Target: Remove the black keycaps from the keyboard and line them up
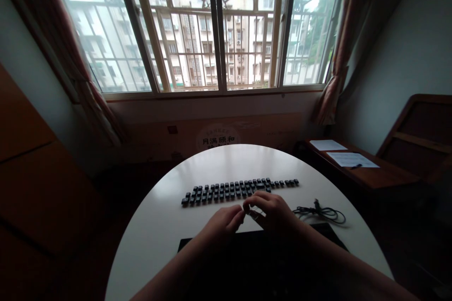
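Seemingly, our left hand (225,220) and right hand (274,208) pinch a keycap (246,207) and wire puller (253,216), a parting step needing steadiness.

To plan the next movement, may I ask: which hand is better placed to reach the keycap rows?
Probably the right hand: it overlaps the keycap rows in this view, while the left hand lies lower and farther off. A small dark piece, hard to identify, is at their fingertips.

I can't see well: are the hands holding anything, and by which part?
Seemingly a small dark piece, between left hand and right hand; its gripped part can't be told.
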The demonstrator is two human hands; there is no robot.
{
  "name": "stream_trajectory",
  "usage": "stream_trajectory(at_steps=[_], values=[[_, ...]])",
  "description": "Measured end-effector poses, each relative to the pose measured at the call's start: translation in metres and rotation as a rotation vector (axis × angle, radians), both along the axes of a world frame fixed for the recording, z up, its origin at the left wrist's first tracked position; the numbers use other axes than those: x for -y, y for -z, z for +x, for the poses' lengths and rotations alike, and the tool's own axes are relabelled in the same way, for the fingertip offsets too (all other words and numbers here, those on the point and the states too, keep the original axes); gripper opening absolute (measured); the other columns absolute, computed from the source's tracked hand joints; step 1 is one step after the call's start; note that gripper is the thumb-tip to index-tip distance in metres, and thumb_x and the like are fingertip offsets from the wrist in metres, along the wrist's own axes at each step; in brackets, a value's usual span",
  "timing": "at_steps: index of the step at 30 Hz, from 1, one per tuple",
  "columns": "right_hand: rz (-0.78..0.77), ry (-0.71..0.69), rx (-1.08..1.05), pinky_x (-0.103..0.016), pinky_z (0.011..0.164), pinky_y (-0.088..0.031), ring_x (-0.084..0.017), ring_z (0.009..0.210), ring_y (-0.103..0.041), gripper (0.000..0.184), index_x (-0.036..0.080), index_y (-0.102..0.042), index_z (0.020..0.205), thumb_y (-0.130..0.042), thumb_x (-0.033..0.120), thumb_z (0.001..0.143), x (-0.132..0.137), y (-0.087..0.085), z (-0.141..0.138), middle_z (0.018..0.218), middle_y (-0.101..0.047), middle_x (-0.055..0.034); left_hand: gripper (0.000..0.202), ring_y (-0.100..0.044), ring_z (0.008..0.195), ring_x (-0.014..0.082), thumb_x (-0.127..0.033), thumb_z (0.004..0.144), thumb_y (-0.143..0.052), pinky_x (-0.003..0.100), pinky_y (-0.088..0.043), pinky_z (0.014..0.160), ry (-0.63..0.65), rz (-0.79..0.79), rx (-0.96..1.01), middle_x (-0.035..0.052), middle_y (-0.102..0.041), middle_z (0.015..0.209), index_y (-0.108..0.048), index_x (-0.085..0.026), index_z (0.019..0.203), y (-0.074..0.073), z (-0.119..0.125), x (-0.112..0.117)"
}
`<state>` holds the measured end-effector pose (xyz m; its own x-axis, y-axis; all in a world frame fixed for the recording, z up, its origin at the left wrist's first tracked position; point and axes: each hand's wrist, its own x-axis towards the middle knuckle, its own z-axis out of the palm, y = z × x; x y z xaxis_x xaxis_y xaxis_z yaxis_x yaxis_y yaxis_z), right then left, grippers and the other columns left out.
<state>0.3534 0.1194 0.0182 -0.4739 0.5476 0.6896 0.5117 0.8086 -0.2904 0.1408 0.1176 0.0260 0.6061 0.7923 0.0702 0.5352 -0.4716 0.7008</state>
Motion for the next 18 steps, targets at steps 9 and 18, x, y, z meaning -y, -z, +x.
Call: stream_trajectory(at_steps=[9,18], values=[[-0.053,0.464,-0.137,-0.027,0.064,-0.047,-0.017,0.068,-0.062,0.016,0.021,-0.067,0.104,-0.06,0.027,0.091,-0.021,-0.022,0.053,0.09,-0.069,-0.0042,0.028,-0.055,0.072,0.017,-0.041,0.094,-0.048,0.026,-0.034,0.061,-0.033,0.093,-0.363,0.002,-0.063,0.08,-0.058,-0.019,0.079,-0.01,0.005,0.007],[-0.493,0.708,0.169,-0.027,0.069,-0.042,-0.02,0.085,-0.066,0.018,0.024,-0.071,0.1,-0.061,0.029,0.086,-0.055,0.001,0.092,0.094,-0.073,-0.0023,0.023,-0.057,0.075,0.0186,-0.037,0.091,-0.051,0.027,-0.037,0.064,-0.006,0.093,-0.374,0.0035,-0.065,0.084,-0.06,-0.02,0.079,-0.01,0.007,0.011]])
